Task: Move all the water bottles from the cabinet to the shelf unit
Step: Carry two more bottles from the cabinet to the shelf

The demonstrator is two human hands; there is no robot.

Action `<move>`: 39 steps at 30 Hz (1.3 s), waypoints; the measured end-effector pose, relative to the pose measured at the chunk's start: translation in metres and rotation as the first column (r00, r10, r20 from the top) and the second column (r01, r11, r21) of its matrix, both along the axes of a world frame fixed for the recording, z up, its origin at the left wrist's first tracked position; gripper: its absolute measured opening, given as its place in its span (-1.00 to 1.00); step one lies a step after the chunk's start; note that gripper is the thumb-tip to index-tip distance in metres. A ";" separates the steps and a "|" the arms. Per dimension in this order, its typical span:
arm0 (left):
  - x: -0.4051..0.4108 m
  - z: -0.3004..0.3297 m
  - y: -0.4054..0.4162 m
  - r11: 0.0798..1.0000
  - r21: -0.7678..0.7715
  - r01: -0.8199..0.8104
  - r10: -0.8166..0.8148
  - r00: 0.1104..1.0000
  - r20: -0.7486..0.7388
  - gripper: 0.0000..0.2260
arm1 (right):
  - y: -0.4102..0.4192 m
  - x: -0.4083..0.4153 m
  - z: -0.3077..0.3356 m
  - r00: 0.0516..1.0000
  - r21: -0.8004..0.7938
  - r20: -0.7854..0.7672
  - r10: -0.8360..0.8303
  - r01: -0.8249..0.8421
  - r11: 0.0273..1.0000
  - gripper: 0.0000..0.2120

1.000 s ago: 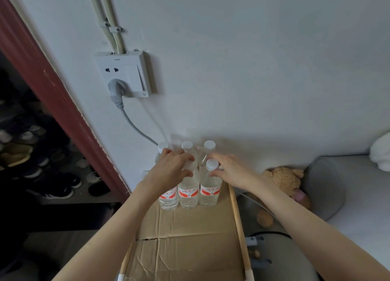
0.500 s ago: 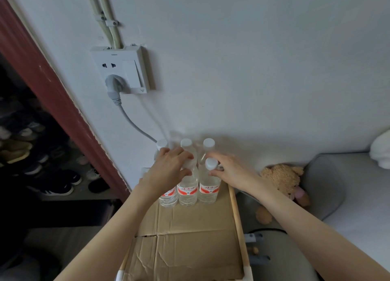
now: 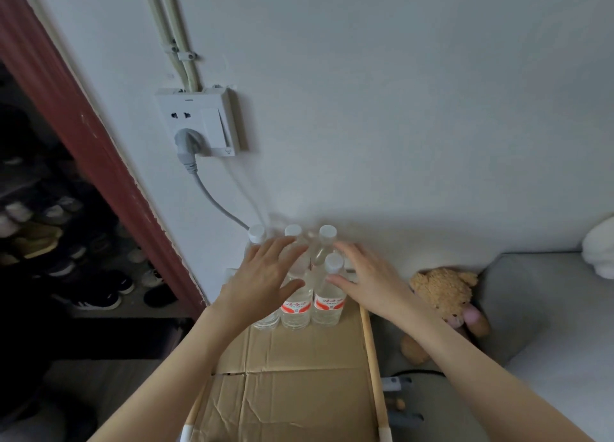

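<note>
Against wall: clear white-capped, red-labelled water bottles (image 3: 327, 295); left hand (image 3: 262, 275), right hand (image 3: 368, 275) fingers spread.

A white wall socket (image 3: 199, 122) with a grey plug (image 3: 186, 142) sits at ten o'clock, a brown teddy bear (image 3: 442, 292) at four o'clock, shoes (image 3: 96, 295) at eight o'clock.

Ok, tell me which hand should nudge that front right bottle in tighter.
Probably the right hand: its open fingers already lie beside the front right bottle. The left hand is spread over the bottles on the other side of the cluster.
</note>
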State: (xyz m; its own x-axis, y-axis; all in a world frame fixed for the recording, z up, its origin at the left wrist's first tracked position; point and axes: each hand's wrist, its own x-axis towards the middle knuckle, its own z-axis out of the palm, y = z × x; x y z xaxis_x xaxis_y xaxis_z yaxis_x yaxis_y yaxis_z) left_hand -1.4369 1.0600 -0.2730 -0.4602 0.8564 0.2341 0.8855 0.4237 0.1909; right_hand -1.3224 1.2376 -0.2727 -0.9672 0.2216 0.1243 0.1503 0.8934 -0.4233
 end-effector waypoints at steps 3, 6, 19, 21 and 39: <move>0.015 0.001 -0.022 0.991 0.004 -0.131 0.131 0.989 -0.062 -0.52 | -0.008 0.002 0.010 0.989 0.153 -0.112 0.097 -0.079 0.985 -0.44; 0.040 -0.002 -0.055 0.954 0.013 -0.299 0.299 0.953 -0.057 -0.49 | -0.025 -0.002 0.010 0.945 0.216 -0.215 0.246 -0.199 0.956 -0.43; 0.257 -0.056 -0.237 0.393 -0.129 -0.910 0.919 0.386 0.077 -0.47 | -0.204 0.044 -0.041 0.569 0.184 0.018 0.822 -0.810 0.556 -0.39; 0.299 -0.059 -0.265 0.284 -0.121 -0.951 0.957 0.274 0.093 -0.48 | -0.247 0.059 -0.042 0.475 0.210 0.023 0.880 -0.863 0.460 -0.38; 0.768 -0.067 -0.477 -0.723 -0.123 -0.680 0.650 -0.730 0.211 -0.41 | -0.659 0.427 -0.060 -0.474 0.198 0.015 0.881 -0.862 -0.467 -0.40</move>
